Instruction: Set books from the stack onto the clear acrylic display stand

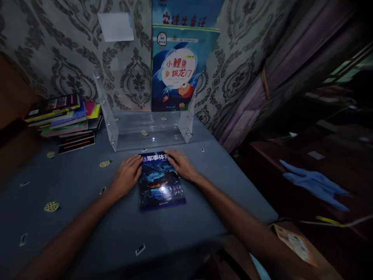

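A dark blue book (pixel 160 182) with white lettering and a night scene on its cover lies face up on the table, in front of a clear acrylic rack. At its upper left edge my left hand (pixel 127 174) grips the side, fingers bent together. My right hand (pixel 181 165) holds the upper right corner, fingertips over the cover. My thumbs are partly hidden. On the acrylic rack (pixel 145 136), a teal picture book (pixel 182 70) stands upright at the right, with a blue book (pixel 189 11) behind and above it.
A pile of books (pixel 65 116) sits at the table's left rear. The blue tablecloth (pixel 96 225) has yellow and white prints. A white card (pixel 115 27) is at the patterned wall covering. To the right are a tied curtain (pixel 247 85) and a blue glove (pixel 313 182) on a dark surface.
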A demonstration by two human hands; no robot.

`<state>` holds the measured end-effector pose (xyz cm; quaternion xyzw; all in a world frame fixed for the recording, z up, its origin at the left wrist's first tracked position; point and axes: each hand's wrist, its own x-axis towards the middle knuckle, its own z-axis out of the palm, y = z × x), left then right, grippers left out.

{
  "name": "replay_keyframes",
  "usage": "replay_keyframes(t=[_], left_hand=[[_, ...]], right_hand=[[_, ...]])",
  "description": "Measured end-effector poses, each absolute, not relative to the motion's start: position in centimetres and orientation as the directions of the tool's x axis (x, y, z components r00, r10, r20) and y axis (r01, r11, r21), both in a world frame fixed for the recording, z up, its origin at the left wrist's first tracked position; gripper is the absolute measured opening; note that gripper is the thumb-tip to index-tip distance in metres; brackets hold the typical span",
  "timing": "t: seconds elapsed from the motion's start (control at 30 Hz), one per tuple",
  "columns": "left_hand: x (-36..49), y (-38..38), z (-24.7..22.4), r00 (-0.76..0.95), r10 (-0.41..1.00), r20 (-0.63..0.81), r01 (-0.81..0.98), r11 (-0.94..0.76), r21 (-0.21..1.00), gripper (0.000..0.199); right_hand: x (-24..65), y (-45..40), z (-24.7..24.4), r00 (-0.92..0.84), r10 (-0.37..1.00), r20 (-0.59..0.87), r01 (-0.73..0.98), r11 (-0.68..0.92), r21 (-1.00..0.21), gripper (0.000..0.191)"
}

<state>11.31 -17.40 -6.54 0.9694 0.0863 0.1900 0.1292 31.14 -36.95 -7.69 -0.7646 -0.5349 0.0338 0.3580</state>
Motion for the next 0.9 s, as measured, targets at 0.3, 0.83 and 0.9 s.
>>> replay_keyframes(t=[0.3, 0.83, 0.9], left_hand=[[11.9, -16.6, -6.5, 0.959, 0.112, 0.260, 0.039, -0.963, 0.268, 0.049], [18.4, -19.3, -5.1, 0.956, -0.284, 0.067, -0.292, -0.927, 0.237, 0.058], [18.7, -19.9, -4.8, 0.949, -0.311, 0.056, -0.315, -0.919, 0.236, 0.057]], right_hand=[[32.5, -36.7, -7.6, 0.517, 0.804, 0.294, 0.574, -0.072, -0.815, 0.048], [32.6, -36.5, -7.3, 0.529, 0.795, 0.297, 0.500, -0.009, -0.866, 0.056], [32.6, -36.6, -7.2, 0.521, 0.796, 0.307, 0.524, -0.015, -0.852, 0.055]])
